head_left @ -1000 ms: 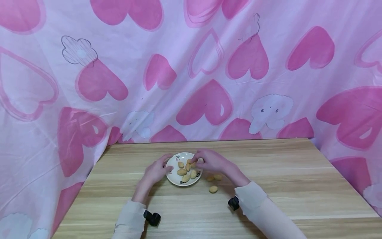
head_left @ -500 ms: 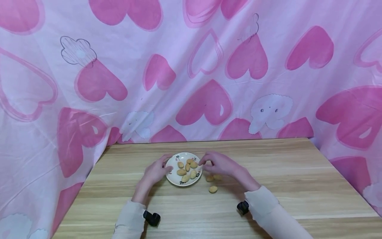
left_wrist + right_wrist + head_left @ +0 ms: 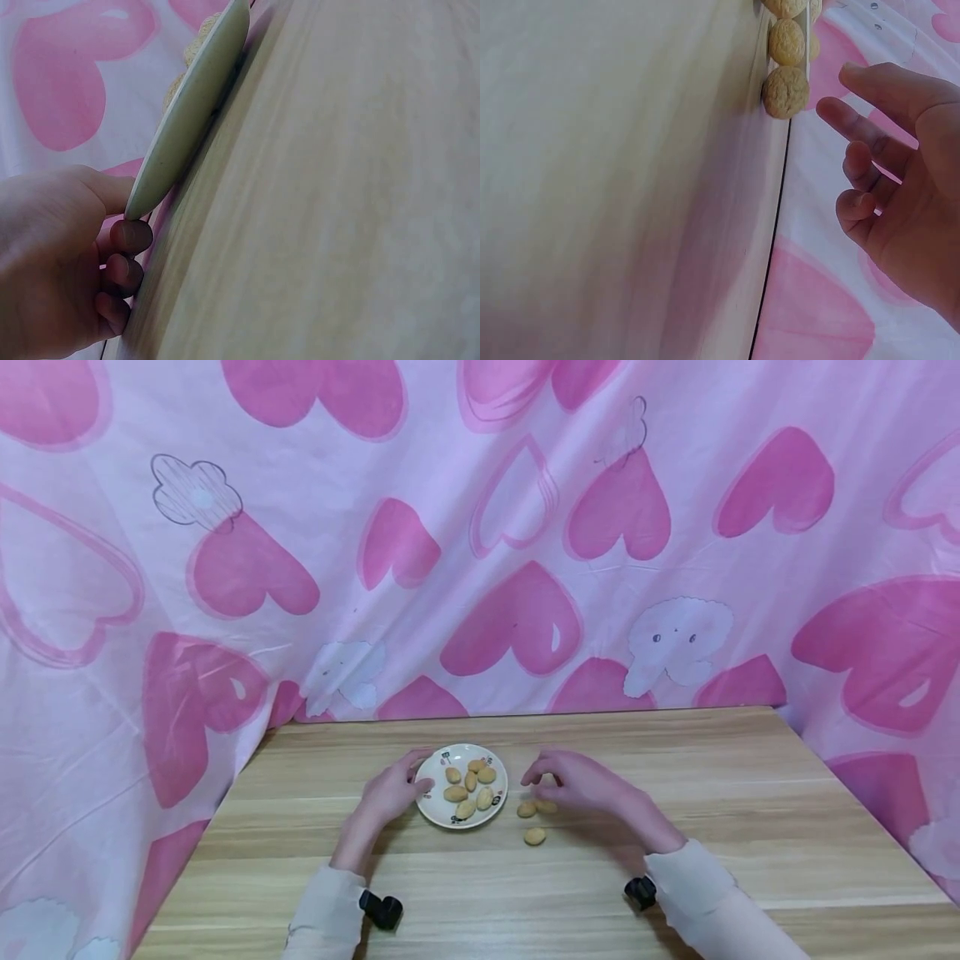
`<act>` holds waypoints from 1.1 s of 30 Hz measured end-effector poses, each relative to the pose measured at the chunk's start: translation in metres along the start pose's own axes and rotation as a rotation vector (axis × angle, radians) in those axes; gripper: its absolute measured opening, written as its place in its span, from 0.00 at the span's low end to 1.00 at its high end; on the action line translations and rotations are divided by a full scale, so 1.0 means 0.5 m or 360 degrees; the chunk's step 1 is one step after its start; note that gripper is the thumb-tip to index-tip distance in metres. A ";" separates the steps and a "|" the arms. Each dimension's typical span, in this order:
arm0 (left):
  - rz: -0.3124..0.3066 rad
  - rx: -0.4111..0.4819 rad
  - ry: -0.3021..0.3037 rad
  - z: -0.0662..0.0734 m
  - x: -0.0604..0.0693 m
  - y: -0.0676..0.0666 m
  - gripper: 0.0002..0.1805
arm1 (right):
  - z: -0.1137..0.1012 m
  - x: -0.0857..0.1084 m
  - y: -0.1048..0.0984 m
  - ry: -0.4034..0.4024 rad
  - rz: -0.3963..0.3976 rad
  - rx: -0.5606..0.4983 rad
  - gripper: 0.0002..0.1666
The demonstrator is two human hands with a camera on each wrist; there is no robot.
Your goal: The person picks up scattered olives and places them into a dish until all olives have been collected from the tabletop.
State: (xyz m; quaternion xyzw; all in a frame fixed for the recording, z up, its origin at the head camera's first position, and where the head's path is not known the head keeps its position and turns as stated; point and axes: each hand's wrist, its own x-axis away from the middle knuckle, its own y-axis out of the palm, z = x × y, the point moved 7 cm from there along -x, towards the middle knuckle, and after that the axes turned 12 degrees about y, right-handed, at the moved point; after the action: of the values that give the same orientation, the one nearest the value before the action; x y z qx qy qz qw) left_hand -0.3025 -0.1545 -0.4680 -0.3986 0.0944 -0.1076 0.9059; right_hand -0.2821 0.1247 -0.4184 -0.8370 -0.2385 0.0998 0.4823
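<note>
Nearest me on the table [image 3: 457, 893], a lone nut [image 3: 535, 837] lies with its long axis crosswise. Beyond it sits a close pair of nuts [image 3: 527, 809], just on the near side of the right hand [image 3: 581, 782], whose thumb and forefinger stand apart, holding nothing, above them. The right hand is much the nearer to all three; the left hand [image 3: 393, 789] pinches the far-left rim of the plate [image 3: 437, 810], seven nuts on it. A pink cloth [image 3: 517, 618] hangs behind.
</note>
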 end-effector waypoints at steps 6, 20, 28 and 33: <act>-0.0002 -0.0006 -0.0004 -0.002 0.002 0.001 0.30 | 0.021 0.014 0.011 0.0102 -0.0127 -0.0047 0.14; -0.0002 -0.0002 0.0006 -0.003 -0.003 0.003 0.30 | 0.039 0.015 0.024 0.0142 -0.0206 -0.0047 0.15; 0.0004 -0.0008 0.0006 -0.007 -0.003 0.001 0.30 | 0.031 0.006 0.012 0.0201 -0.0122 -0.0070 0.19; -0.0003 -0.0004 0.0003 -0.007 -0.004 0.003 0.30 | 0.018 -0.006 0.008 0.0175 -0.0070 -0.0035 0.18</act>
State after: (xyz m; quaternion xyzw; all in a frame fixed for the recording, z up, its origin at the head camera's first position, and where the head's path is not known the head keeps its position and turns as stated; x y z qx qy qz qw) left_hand -0.3051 -0.1557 -0.4712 -0.3998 0.0951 -0.1086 0.9052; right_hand -0.2872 0.1284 -0.4268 -0.8411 -0.2310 0.0405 0.4874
